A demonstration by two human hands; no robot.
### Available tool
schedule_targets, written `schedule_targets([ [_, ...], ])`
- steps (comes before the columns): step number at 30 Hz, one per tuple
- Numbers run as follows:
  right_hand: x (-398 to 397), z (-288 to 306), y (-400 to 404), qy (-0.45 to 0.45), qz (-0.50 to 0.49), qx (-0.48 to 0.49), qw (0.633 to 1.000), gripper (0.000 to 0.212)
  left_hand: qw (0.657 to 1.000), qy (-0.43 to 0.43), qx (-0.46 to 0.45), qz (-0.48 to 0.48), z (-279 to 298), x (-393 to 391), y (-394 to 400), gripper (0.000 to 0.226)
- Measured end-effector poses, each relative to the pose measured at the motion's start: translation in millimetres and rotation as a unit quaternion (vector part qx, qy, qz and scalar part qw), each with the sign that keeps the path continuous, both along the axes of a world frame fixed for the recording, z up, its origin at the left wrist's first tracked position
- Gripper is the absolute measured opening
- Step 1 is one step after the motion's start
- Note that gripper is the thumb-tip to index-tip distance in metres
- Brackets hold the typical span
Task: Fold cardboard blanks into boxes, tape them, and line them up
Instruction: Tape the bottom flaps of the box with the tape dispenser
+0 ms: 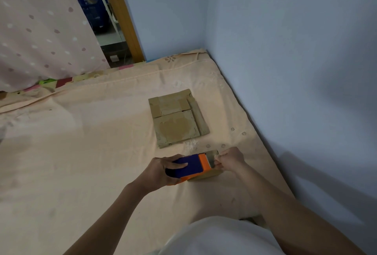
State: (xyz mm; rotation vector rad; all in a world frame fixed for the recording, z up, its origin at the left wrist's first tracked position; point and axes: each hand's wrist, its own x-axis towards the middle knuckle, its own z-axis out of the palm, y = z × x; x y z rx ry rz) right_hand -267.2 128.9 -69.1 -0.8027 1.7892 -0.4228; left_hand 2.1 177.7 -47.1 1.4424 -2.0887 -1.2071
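Observation:
My left hand [163, 170] grips a blue and orange tape dispenser [189, 166] over a small folded cardboard box [206, 176] that sits on the bed. My right hand [231, 160] pinches the tape end [212, 157] at the dispenser's orange mouth, above the box's far right end. The box is mostly hidden under the dispenser and both hands. A stack of flat cardboard blanks [177, 118] with old tape strips lies on the sheet beyond the hands.
The peach bed sheet [81, 152] spreads wide to the left. A blue wall [285, 71] runs along the bed's right edge and far corner. A dotted pink curtain [40, 30] hangs at the far left beside a wooden post [120, 14].

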Motion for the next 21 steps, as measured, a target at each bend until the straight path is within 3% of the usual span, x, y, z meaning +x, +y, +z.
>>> schedule_targets([
  [9, 4.6, -9.1, 0.6, 0.066, 0.026, -0.071, 0.995, 0.024, 0.996, -0.063, -0.037, -0.056, 3.2, -3.8, -9.2, 0.052],
  [13, 5.4, -6.4, -0.2, 0.1, 0.035, -0.088, 0.99, 0.012, 0.994, -0.067, -0.038, -0.074, 0.8, -5.1, -14.7, 0.051],
  [21, 3.1, -14.4, -3.6, 0.112, 0.011, -0.081, 0.99, 0.02, 0.997, -0.056, -0.011, -0.056, -0.1, -1.7, -14.1, 0.052],
])
